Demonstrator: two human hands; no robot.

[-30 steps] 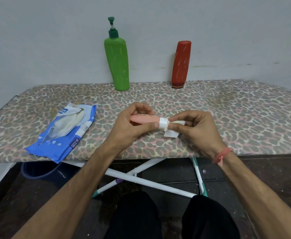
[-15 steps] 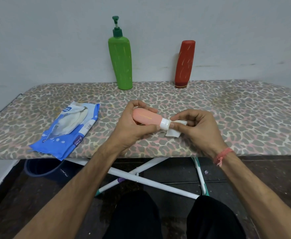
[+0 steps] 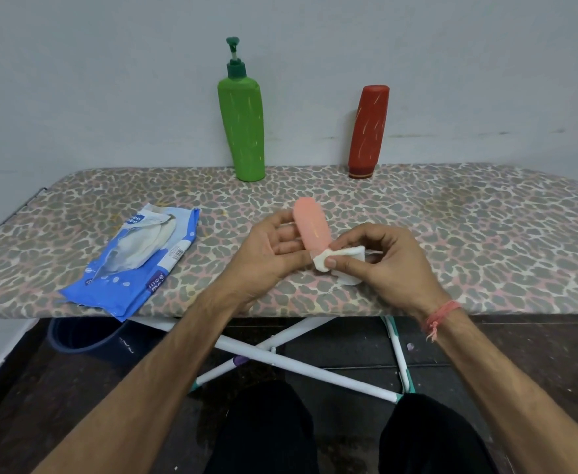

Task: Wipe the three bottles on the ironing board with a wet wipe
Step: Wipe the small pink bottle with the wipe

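A small pink bottle [image 3: 311, 227] stands tilted above the ironing board [image 3: 469, 234], its far end pointing away from me. My left hand [image 3: 270, 251] holds it from the left, fingers behind its body. My right hand [image 3: 383, 261] pinches a white wet wipe [image 3: 340, 258] wrapped over the bottle's near cap end, which is hidden. A green pump bottle [image 3: 243, 128] and a red bottle [image 3: 368, 131] stand upright at the board's far edge by the wall.
A blue wet wipe pack [image 3: 137, 265] lies on the board's left near edge, its flap open. Below the board are white crossed legs [image 3: 280, 360] and a dark blue bucket [image 3: 79, 336] on the floor. My knees are underneath.
The pink bottle has swung from lying sideways to pointing away from me. The wipe now covers its cap end. My left fingers have loosened around the bottle.
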